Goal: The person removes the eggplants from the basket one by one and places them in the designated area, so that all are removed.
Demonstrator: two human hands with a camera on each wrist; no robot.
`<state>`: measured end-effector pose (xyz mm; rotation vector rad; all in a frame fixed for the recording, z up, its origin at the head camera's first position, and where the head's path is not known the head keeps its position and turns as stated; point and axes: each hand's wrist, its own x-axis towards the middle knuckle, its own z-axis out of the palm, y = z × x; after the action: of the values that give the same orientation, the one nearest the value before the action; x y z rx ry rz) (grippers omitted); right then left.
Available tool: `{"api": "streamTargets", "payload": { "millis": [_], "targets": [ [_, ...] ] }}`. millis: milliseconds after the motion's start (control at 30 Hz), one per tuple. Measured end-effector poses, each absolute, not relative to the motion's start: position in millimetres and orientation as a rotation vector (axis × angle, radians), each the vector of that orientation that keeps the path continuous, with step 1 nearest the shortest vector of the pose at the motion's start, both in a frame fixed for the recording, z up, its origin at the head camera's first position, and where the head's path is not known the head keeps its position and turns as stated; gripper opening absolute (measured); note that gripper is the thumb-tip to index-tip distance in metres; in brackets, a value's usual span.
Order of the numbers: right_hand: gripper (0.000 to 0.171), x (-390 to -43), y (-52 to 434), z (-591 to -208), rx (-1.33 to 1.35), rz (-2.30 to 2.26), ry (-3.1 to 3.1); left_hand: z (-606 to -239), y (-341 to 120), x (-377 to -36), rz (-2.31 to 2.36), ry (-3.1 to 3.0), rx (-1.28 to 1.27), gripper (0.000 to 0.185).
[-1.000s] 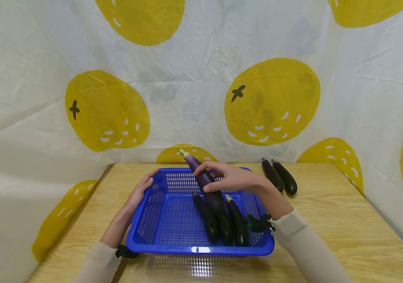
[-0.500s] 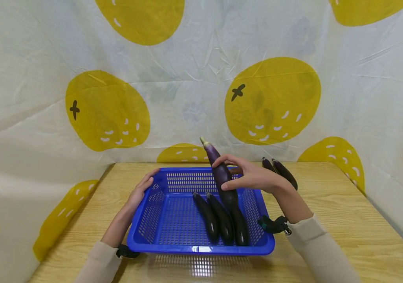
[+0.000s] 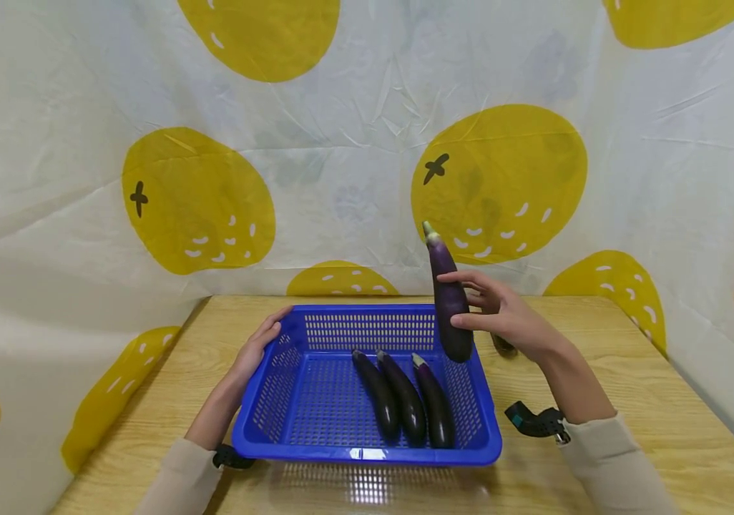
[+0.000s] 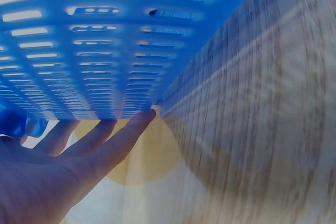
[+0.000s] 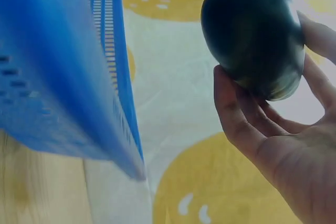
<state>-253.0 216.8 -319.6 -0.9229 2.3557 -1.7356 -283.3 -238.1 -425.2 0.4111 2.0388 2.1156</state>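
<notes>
The right hand holds a long, glossy, dark purple eggplant nearly upright, its pale green stem tip pointing up toward the cloth and its rounded blunt end hanging just above the far right corner of the blue basket. Its fingers curl round the smooth skin from one side with the thumb pressed on the other, so the fruit is pinched at mid-length, clear of the rim. The basket is a shallow rectangular tray of hard shiny plastic, its walls and floor pierced with rows of small slots and its lip thick and rounded. Three more slim eggplants lie side by side on its floor toward the right half, touching one another, stems pointing away from the person; the left half of the floor is bare mesh. The left hand rests against the basket's far left corner, fingers straight and loosely spread along the outside of the slotted wall, gripping nothing. The surface is pale wood with long grain lines, and it has open room to the right of the basket; a dark shape just behind the right hand is mostly hidden. A creased white cloth printed with big yellow fruit shapes hangs close behind the far edge and wraps both sides.
</notes>
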Motion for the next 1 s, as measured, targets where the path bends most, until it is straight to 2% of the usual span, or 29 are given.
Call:
{"api": "streamTargets", "payload": {
  "millis": [167,433,1000],
  "targets": [
    [0.055,-253.4,232.4,-326.6,-0.881,-1.787,2.392,-425.1,-238.8,-283.0,2.116,2.039,0.402,0.055],
    [0.033,-258.3,255.6,-332.9,-0.926,-1.802,2.405,-426.5,-239.1,-283.8,2.108,2.065,0.404,0.055],
    [0.043,-261.6,287.3,-335.9,-0.842,-1.815,2.417,-424.0,-236.7,-283.3,2.103,2.073,0.384,0.055]
  ]
}}
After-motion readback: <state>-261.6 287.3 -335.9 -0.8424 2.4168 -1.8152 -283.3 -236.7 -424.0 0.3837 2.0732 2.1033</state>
